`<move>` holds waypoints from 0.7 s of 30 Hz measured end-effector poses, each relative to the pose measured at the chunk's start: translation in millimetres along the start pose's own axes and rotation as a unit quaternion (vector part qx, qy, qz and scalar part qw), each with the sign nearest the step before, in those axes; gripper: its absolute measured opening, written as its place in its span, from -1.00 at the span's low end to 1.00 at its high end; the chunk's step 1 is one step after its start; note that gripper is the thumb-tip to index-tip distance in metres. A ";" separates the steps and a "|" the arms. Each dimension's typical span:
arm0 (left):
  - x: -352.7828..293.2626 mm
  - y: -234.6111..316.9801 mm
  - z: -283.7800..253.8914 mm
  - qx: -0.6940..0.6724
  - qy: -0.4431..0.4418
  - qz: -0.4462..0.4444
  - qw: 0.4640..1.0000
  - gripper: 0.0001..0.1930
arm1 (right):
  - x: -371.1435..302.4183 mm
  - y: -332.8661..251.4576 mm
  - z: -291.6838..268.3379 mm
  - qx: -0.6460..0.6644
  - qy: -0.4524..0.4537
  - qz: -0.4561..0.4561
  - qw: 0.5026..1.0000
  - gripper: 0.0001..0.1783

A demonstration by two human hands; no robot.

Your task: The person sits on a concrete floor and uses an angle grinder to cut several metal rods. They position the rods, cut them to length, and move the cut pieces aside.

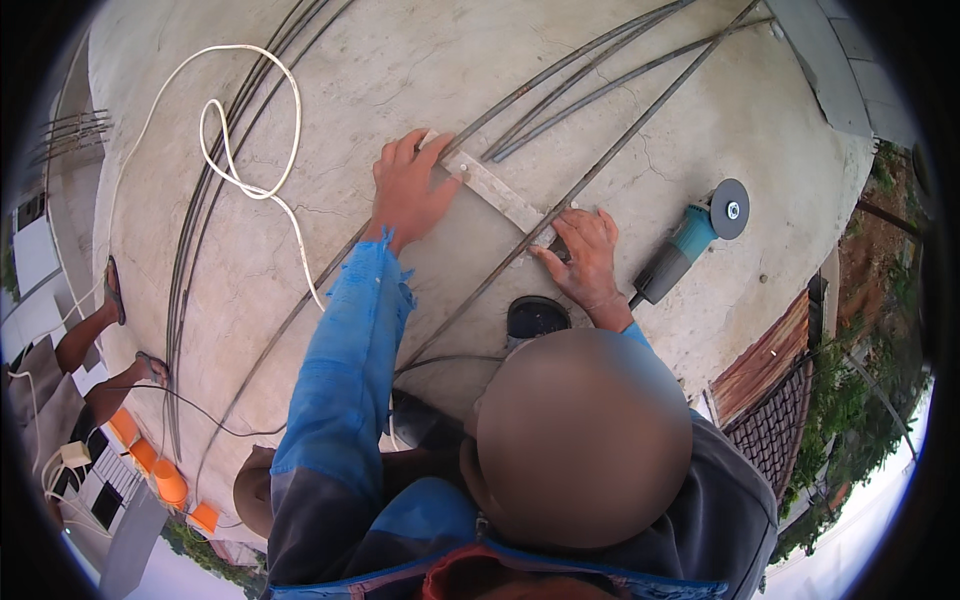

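A flat, pale, worn strip point(497, 193) lies on the concrete floor between my hands. My left hand point(408, 188) grips its far left end, thumb and fingers around the spot where a long steel rod point(297, 312) passes. My right hand point(590, 250) has its thumb and fingers curled at the strip's near right end. Beside that end, a second steel rod point(640, 125) crosses the strip at a slant. Right of my right hand lies an angle grinder point(683, 246) with a teal and grey body and a dark disc facing up.
Several thin rods point(215, 150) run along the left, with a looped white cable point(297, 90) over them. More rods point(575, 85) lie beyond the strip. A person's sandalled foot point(152, 370) and orange objects point(168, 480) are at left. A roof point(765, 360) shows at right.
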State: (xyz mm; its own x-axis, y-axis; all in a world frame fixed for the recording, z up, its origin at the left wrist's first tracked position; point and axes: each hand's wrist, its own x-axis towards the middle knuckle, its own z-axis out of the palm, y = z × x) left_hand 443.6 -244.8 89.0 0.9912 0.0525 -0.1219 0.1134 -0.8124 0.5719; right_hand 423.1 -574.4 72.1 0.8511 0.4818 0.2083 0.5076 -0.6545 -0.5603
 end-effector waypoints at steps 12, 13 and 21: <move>-99.0 61.4 40.6 0.040 0.110 0.155 0.981 -0.35 | -73.8 44.0 -101.6 -0.021 0.196 0.443 0.875 -0.12; -101.4 68.5 45.6 0.030 0.107 0.171 0.979 -0.42 | -71.1 56.3 -102.6 0.004 0.209 0.505 0.837 -0.07; -112.0 116.8 72.2 -0.141 -0.028 0.225 0.964 -0.63 | -51.2 96.7 -88.8 0.157 0.176 0.546 0.804 -0.31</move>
State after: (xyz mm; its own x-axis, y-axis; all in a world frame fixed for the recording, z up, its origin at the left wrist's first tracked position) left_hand 340.8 -387.5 110.9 0.9401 -0.3061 0.1502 -0.3043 -0.5546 0.7745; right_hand 440.5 -714.1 78.4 0.7800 -0.5106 -0.3617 -0.5792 -0.3703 -0.7262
